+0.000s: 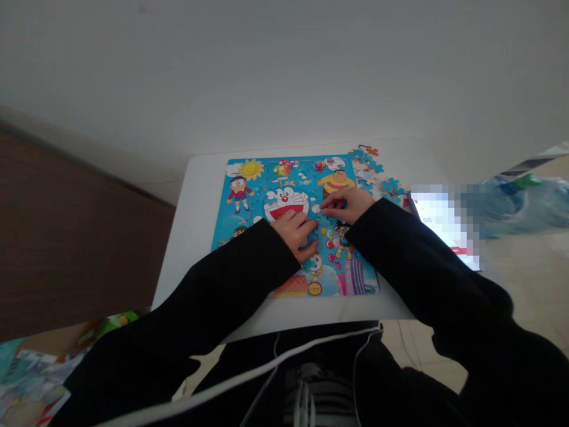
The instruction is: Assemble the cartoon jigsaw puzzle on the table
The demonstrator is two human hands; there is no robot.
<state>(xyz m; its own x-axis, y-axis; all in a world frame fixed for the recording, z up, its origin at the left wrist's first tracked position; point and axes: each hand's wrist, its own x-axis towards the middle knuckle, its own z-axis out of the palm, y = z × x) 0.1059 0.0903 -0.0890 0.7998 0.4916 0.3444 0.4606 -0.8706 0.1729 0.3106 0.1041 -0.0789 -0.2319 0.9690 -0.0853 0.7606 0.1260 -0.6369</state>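
A blue cartoon jigsaw puzzle (pixel 249 193) lies on a small white table, with a white cat-like face in its middle. My left hand (pixel 295 233) rests on the puzzle just below that face, fingers spread and palm down. To its right, my right hand (pixel 349 206) has its thumb and index finger pinched at a puzzle piece (pixel 316 208) with a white round patch, at the puzzle's surface. Whether that piece is seated or slightly raised, I cannot tell. My hands and sleeves hide parts of the picture.
Loose puzzle pieces (pixel 371 163) are heaped at the table's back right, with more pieces (pixel 392 188) nearer the phone. The lit phone (pixel 444 228) lies at the right edge. A white cord (pixel 267 367) crosses before my lap. The wall (pixel 284 77) stands behind the table (pixel 191 196).
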